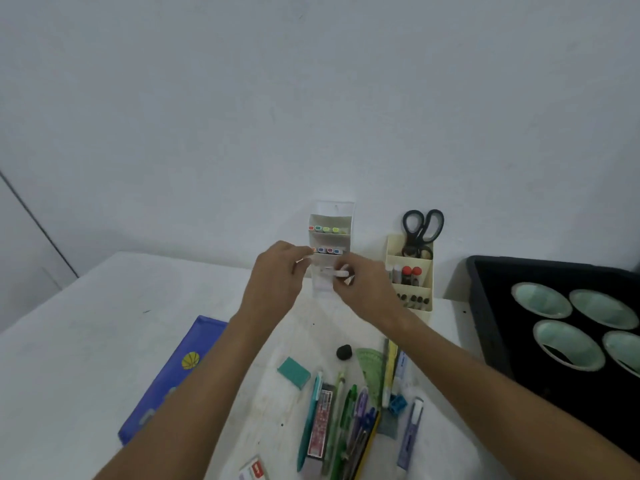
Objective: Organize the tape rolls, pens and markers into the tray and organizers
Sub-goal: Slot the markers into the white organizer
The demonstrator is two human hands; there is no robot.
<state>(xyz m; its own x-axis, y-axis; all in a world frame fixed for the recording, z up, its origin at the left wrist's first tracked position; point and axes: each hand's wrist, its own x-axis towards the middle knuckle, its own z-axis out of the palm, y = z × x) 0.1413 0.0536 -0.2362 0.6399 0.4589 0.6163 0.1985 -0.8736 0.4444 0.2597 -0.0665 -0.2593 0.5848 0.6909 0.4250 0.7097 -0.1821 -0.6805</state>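
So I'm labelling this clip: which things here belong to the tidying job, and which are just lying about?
Job:
white tiered organizer with markers
cream organizer
black tray with tape rolls
loose pens
left hand, right hand at the white organizer

Lying about:
scissors
teal eraser
green protractor
blue folder

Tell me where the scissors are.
In the head view, the scissors stand handles-up in the cream organizer against the wall, right of the white marker rack.
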